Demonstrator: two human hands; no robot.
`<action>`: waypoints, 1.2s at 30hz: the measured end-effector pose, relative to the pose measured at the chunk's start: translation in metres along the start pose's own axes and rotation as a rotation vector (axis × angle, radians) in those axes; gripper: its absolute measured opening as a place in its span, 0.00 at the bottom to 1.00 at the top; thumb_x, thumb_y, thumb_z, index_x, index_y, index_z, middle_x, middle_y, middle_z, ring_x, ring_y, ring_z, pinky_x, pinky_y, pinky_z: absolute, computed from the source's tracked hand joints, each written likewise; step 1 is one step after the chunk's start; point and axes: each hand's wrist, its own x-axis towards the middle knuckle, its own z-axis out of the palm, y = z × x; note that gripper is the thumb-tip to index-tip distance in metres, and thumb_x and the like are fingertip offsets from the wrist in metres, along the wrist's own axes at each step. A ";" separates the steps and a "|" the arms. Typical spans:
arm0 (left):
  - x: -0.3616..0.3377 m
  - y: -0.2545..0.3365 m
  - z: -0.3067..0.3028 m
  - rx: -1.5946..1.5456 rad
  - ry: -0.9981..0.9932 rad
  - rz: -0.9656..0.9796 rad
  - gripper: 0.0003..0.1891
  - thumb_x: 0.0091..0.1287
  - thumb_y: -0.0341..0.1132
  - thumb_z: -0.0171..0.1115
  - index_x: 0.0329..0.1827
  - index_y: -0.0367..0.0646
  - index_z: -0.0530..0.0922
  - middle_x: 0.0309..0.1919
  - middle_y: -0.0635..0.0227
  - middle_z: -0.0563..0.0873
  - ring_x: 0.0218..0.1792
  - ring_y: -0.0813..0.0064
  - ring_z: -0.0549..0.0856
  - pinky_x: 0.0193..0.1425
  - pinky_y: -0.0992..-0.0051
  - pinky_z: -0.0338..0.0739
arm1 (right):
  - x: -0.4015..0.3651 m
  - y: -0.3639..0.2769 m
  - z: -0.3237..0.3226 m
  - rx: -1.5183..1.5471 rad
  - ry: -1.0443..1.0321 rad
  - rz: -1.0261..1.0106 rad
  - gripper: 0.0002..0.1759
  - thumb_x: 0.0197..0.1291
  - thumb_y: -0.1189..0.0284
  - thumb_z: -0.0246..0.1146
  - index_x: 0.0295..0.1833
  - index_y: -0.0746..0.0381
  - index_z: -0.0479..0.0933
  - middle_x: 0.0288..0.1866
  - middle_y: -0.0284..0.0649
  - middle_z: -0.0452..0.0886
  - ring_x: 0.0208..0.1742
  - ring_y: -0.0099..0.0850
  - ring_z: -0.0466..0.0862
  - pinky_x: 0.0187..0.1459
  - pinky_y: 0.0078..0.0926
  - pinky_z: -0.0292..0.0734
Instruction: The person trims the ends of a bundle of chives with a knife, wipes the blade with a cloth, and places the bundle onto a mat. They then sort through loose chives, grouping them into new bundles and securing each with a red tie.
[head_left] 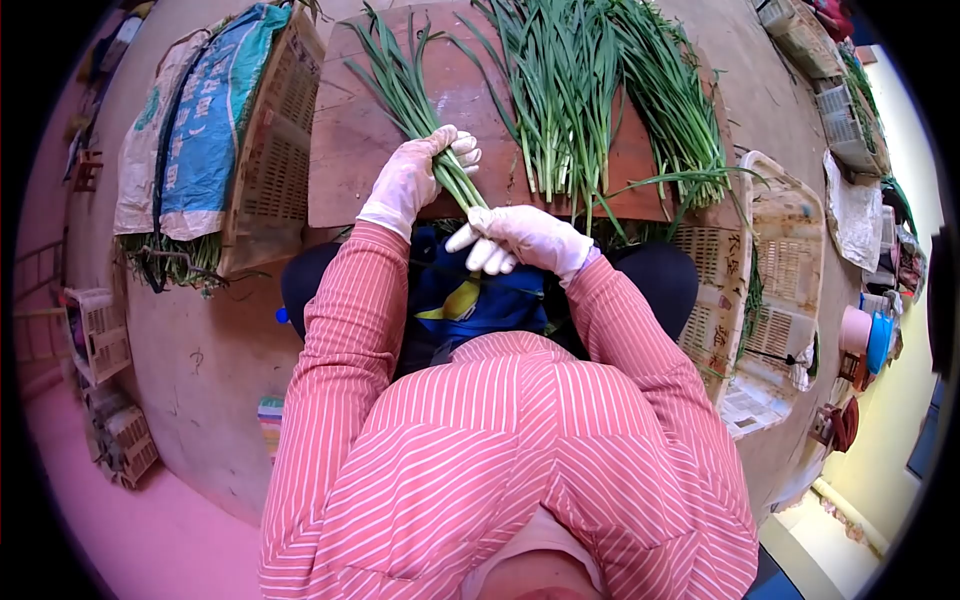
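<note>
Both my hands wear white gloves. My left hand point(418, 172) is closed around a small bundle of long green stalks point(405, 85) that fans out over a brown wooden board point(350, 150). My right hand point(515, 237) grips the lower ends of the same bundle, just below the left hand, at the board's near edge. A larger pile of loose green stalks point(590, 90) lies on the board to the right of the bundle.
A plastic crate point(272, 150) covered by woven sacks point(195, 120) stands left of the board. Another pale crate point(775, 270) sits at the right. More crates point(100, 335) and containers line the edges of the concrete floor point(200, 370).
</note>
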 end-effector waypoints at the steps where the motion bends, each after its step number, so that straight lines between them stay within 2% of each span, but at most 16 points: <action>1: 0.003 0.001 -0.003 -0.002 0.002 0.000 0.11 0.75 0.35 0.57 0.49 0.34 0.76 0.39 0.58 0.84 0.37 0.60 0.85 0.47 0.55 0.85 | -0.005 0.005 -0.001 -0.104 0.016 -0.012 0.26 0.77 0.55 0.47 0.54 0.66 0.82 0.31 0.34 0.85 0.28 0.18 0.81 0.32 0.14 0.76; 5: 0.006 0.010 -0.004 -0.066 -0.060 0.012 0.10 0.77 0.36 0.52 0.37 0.41 0.69 0.29 0.66 0.74 0.27 0.69 0.73 0.37 0.67 0.76 | -0.032 0.007 0.012 -0.456 0.181 0.298 0.22 0.75 0.59 0.52 0.39 0.65 0.82 0.27 0.38 0.87 0.21 0.22 0.81 0.26 0.18 0.76; 10: -0.017 0.011 0.012 -0.019 -0.035 0.012 0.10 0.77 0.36 0.53 0.39 0.38 0.71 0.29 0.66 0.74 0.29 0.69 0.74 0.39 0.68 0.77 | -0.042 -0.010 0.035 -0.824 0.831 -0.175 0.19 0.70 0.55 0.57 0.40 0.59 0.80 0.25 0.40 0.84 0.29 0.34 0.85 0.36 0.34 0.78; 11: -0.023 0.010 0.020 0.014 0.012 0.012 0.10 0.77 0.36 0.53 0.40 0.37 0.71 0.29 0.66 0.74 0.29 0.69 0.74 0.39 0.68 0.77 | -0.028 -0.001 0.028 -1.045 0.886 -0.498 0.21 0.69 0.53 0.61 0.47 0.61 0.81 0.31 0.37 0.85 0.26 0.21 0.82 0.32 0.22 0.77; 13: -0.005 -0.002 0.004 -0.130 -0.147 -0.067 0.10 0.75 0.37 0.56 0.41 0.39 0.73 0.29 0.68 0.75 0.29 0.70 0.75 0.40 0.67 0.78 | -0.011 -0.020 0.042 -1.103 0.884 -0.651 0.23 0.67 0.52 0.62 0.51 0.61 0.78 0.34 0.38 0.86 0.25 0.21 0.81 0.31 0.22 0.76; 15: -0.010 -0.007 0.003 -0.166 -0.315 -0.077 0.11 0.74 0.39 0.59 0.45 0.40 0.75 0.31 0.69 0.77 0.29 0.70 0.77 0.38 0.67 0.79 | 0.002 -0.031 0.050 -0.577 0.570 -0.110 0.23 0.67 0.52 0.63 0.53 0.62 0.76 0.30 0.39 0.85 0.22 0.22 0.81 0.28 0.22 0.75; 16: -0.017 -0.010 0.006 0.004 -0.081 0.033 0.13 0.72 0.42 0.63 0.48 0.41 0.77 0.33 0.69 0.81 0.32 0.70 0.81 0.37 0.67 0.80 | 0.015 -0.018 0.044 -0.398 0.510 -0.117 0.22 0.67 0.53 0.62 0.50 0.62 0.77 0.26 0.37 0.83 0.19 0.23 0.79 0.26 0.22 0.74; 19: -0.018 -0.012 -0.008 0.181 0.198 0.190 0.14 0.68 0.42 0.68 0.48 0.43 0.81 0.33 0.68 0.84 0.29 0.73 0.83 0.33 0.71 0.82 | 0.040 -0.004 0.058 -1.100 0.783 -0.213 0.18 0.69 0.54 0.57 0.42 0.59 0.76 0.20 0.37 0.82 0.20 0.34 0.84 0.28 0.35 0.78; 20: -0.032 -0.011 0.002 0.238 0.285 0.245 0.11 0.67 0.40 0.69 0.45 0.46 0.80 0.28 0.72 0.81 0.23 0.79 0.79 0.24 0.78 0.75 | 0.048 0.007 0.061 -1.179 0.815 -0.322 0.17 0.70 0.54 0.55 0.40 0.57 0.75 0.19 0.38 0.81 0.23 0.39 0.85 0.30 0.41 0.78; 23: -0.022 -0.005 -0.009 0.243 0.276 0.439 0.07 0.70 0.38 0.66 0.41 0.47 0.79 0.24 0.76 0.78 0.19 0.84 0.74 0.19 0.83 0.67 | 0.059 0.024 0.057 -1.153 0.865 -0.526 0.18 0.70 0.55 0.56 0.35 0.58 0.75 0.17 0.39 0.80 0.21 0.39 0.84 0.30 0.41 0.78; 27: -0.007 0.049 -0.021 0.395 0.178 0.728 0.07 0.73 0.37 0.61 0.36 0.47 0.74 0.23 0.79 0.75 0.18 0.87 0.71 0.19 0.84 0.64 | 0.019 0.020 0.050 -1.196 0.710 -0.342 0.19 0.70 0.54 0.56 0.34 0.58 0.75 0.21 0.40 0.81 0.24 0.40 0.84 0.32 0.42 0.76; 30: 0.033 0.082 -0.037 0.499 0.348 0.834 0.09 0.69 0.37 0.64 0.37 0.47 0.72 0.23 0.77 0.75 0.17 0.86 0.71 0.18 0.83 0.62 | -0.024 0.012 0.046 -1.096 0.868 -0.348 0.17 0.67 0.55 0.58 0.34 0.57 0.75 0.30 0.45 0.82 0.35 0.48 0.84 0.36 0.49 0.75; 31: 0.069 0.096 -0.071 0.659 0.376 0.755 0.11 0.66 0.35 0.64 0.45 0.39 0.77 0.29 0.67 0.82 0.27 0.73 0.82 0.31 0.72 0.77 | -0.036 0.014 0.039 -1.018 1.004 -0.434 0.16 0.67 0.55 0.59 0.33 0.56 0.75 0.30 0.44 0.82 0.35 0.47 0.84 0.35 0.47 0.76; 33: 0.077 0.097 -0.077 1.185 0.720 0.749 0.18 0.63 0.41 0.65 0.48 0.35 0.80 0.38 0.53 0.87 0.40 0.57 0.87 0.46 0.63 0.81 | -0.069 0.004 0.022 -0.897 1.265 -0.659 0.10 0.68 0.63 0.61 0.38 0.57 0.79 0.34 0.41 0.82 0.34 0.42 0.84 0.38 0.37 0.80; 34: 0.075 0.092 -0.074 1.271 0.800 0.716 0.21 0.61 0.44 0.65 0.49 0.35 0.81 0.41 0.48 0.87 0.46 0.53 0.87 0.52 0.61 0.80 | -0.086 0.001 0.006 -1.092 1.369 -0.729 0.08 0.67 0.65 0.62 0.38 0.57 0.80 0.38 0.37 0.83 0.38 0.38 0.84 0.42 0.33 0.80; 36: 0.075 0.088 -0.062 1.465 0.950 0.602 0.29 0.60 0.50 0.66 0.54 0.34 0.80 0.51 0.43 0.84 0.54 0.49 0.84 0.61 0.56 0.77 | -0.115 -0.004 -0.018 -1.207 1.488 -0.507 0.13 0.66 0.58 0.62 0.37 0.57 0.81 0.41 0.38 0.83 0.41 0.38 0.84 0.42 0.36 0.79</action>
